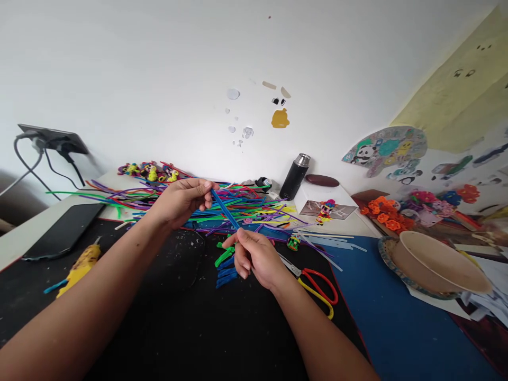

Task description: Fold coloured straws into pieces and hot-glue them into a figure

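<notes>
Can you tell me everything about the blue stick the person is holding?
The blue stick is thin, straight and bright blue, and looks like a fuzzy craft stem. I can't tell whether it is one strand or several side by side. It is held at a slant, its upper end pinched in the left hand and its lower end in the right hand. In the view, it crosses in front of a pile of colourful stems. The fingers hide its tips.
</notes>
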A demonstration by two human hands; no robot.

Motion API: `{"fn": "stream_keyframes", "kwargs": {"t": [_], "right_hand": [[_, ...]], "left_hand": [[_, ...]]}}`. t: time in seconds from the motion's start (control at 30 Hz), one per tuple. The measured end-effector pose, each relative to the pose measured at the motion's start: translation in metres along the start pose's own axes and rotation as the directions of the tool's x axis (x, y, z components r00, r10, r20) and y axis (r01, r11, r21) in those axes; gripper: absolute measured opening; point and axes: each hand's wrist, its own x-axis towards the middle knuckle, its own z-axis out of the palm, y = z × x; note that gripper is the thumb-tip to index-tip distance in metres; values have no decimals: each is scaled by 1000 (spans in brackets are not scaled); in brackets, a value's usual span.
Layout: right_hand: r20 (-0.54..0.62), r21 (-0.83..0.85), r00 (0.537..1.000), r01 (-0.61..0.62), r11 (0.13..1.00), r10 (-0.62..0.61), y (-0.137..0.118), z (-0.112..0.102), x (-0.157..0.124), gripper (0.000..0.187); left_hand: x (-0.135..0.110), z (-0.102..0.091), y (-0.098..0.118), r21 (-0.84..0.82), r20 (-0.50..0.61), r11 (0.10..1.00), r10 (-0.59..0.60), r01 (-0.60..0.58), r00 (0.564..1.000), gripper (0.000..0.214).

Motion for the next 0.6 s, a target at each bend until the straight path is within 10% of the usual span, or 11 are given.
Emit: {"fn": "stream_keyframes", "kwargs": {"t": [0.37, 0.6], "right_hand": [[-450, 36, 857, 297, 954, -250, -19, -11, 4, 53], [-292, -113, 922, 230, 967, -254, -3, 4, 0, 59]], "left_hand": [[9, -39, 30, -383, -417, 901, 28, -203, 908, 26], [10, -38, 27, -371, -429, 909, 14, -190, 903, 14]]}}
